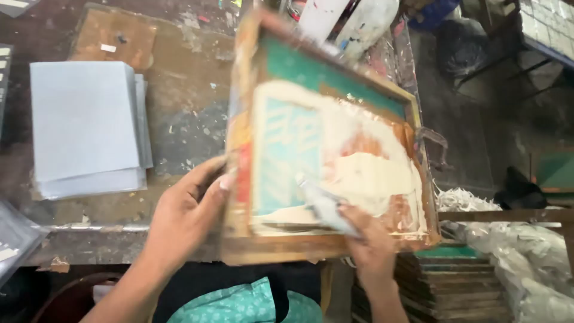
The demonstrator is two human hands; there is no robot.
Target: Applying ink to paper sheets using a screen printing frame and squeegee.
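A wooden-framed printing screen (251,245) with green mesh and thick white ink lies tilted on the worn table. My left hand (188,212) grips the frame's left side near its front corner, thumb on the wood. My right hand (371,239) is inside the frame at the front, shut on a pale, ink-covered squeegee (323,203) that rests on the mesh. The picture is blurred by motion, so the squeegee's blade edge is unclear.
A stack of light grey sheets (86,128) lies on the table (185,113) to the left. More wooden frames (454,281) are piled low at the right, beside crumpled plastic (526,263). Ink containers (359,21) stand behind the screen.
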